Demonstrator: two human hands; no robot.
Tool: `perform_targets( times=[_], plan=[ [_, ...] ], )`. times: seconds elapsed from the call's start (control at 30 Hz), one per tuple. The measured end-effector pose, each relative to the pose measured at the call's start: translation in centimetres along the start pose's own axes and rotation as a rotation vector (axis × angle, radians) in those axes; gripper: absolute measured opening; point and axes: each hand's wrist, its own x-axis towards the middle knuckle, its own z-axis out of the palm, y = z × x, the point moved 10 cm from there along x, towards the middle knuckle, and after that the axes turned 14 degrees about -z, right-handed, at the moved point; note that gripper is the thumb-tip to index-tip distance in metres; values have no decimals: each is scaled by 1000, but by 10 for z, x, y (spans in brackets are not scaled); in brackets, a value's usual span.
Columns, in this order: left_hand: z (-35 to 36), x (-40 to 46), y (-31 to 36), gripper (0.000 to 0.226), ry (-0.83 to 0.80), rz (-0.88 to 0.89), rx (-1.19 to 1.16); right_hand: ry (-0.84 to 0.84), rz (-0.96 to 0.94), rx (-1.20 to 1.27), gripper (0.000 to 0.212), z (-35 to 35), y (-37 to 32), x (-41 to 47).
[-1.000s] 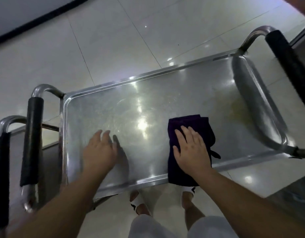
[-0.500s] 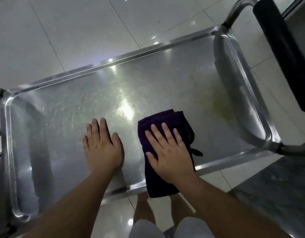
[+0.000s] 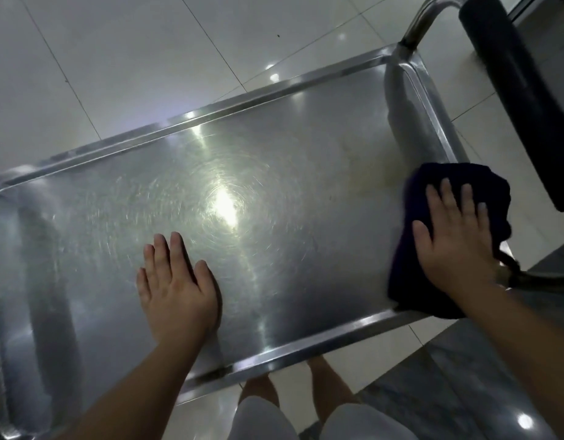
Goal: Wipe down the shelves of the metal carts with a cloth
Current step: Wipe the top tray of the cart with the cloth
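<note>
The metal cart's top shelf [image 3: 274, 173] fills the view, a shiny steel tray with a raised rim. My right hand [image 3: 455, 236] lies flat on a dark purple cloth [image 3: 411, 274] at the shelf's right end, pressing it against the near right corner; part of the cloth hangs over the rim. My left hand [image 3: 176, 287] rests palm down with fingers spread on the bare steel near the front edge, holding nothing.
The cart's handle with a black grip [image 3: 522, 90] rises at the right end. White tiled floor [image 3: 115, 58] lies beyond the cart. My legs [image 3: 268, 392] stand close against the near rim. A darker grey floor patch [image 3: 464, 376] is at lower right.
My right hand has slid the cloth from the middle of the shelf to its right end. My left hand has stayed flat on the steel.
</note>
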Motion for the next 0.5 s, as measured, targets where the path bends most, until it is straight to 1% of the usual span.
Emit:
perform_targets(
  times=[0.07,0.13,0.2,0.27,0.3,0.33,0.4,0.47,0.5],
  plan=[
    [1,0,0,69,9,0,11,79,51,46,67,-2,-43,6],
    [2,2,-1,69,10,-3,27,96,-33,70,67,-1,-111,21],
    [3,5,-1,70,6,-7,31,74,-237,80,66,4,-193,33],
    [3,6,-2,69,8,-10,41,29,-514,70,64,13,-275,37],
    [4,6,-2,69,9,-11,42,0,-646,54,63,16,-305,36],
    [4,6,-2,69,10,-12,40,-28,-751,38,63,18,-324,36],
    [3,7,-1,68,19,-6,31,-40,-844,40,63,18,-330,47],
    [3,9,0,68,21,-3,20,-20,-829,55,63,9,-309,67],
    [2,10,1,68,21,1,14,-11,-780,51,63,4,-288,81]
  ],
)
